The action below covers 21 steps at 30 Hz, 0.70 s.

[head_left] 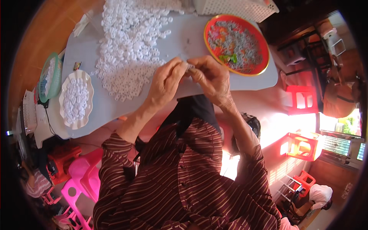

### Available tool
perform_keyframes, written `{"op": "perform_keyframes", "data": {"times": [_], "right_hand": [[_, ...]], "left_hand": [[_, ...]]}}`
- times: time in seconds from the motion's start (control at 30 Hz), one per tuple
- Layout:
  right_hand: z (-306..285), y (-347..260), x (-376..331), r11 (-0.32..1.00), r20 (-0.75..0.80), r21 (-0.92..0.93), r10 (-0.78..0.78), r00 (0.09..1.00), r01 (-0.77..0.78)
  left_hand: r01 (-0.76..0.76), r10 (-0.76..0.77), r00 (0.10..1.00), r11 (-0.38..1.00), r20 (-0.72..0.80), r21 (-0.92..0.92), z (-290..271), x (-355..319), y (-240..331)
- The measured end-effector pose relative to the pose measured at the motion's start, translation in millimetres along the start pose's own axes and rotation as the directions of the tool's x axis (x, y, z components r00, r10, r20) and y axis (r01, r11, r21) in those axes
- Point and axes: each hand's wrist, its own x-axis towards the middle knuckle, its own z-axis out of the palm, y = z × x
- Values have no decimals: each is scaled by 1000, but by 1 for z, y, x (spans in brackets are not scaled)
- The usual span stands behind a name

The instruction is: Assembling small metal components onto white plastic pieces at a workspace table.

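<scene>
At frame centre, left hand (165, 81) and right hand (210, 76) pinch one small white ring (189, 66) together above the table (180, 42), beside the white ring pile (128, 42).

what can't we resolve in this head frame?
- Small piece pinched between left hand and right hand: covered by the fingertips, too small to identify.
- Contents of the red tray: grey bits too small to tell apart.
- White basket: cut off by the top edge.
- Green basket: contents squeezed by fisheye at the left rim.
</scene>
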Motion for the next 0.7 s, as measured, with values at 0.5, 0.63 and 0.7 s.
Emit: {"op": "perform_keyframes", "data": {"times": [0.5,0.63,0.7], "right_hand": [[-43,-19,168,663,119,-682,-316,941,308],[-10,-5,153,518,449,-734,-116,886,440],[-12,-8,152,467,445,-785,-33,895,407]], "left_hand": [[63,-189,962,854,-196,-516,-7,-16,-19],[72,-195,966,830,-167,-554,-6,-14,-19],[92,-208,966,829,-152,-551,-7,-15,-17]]}}
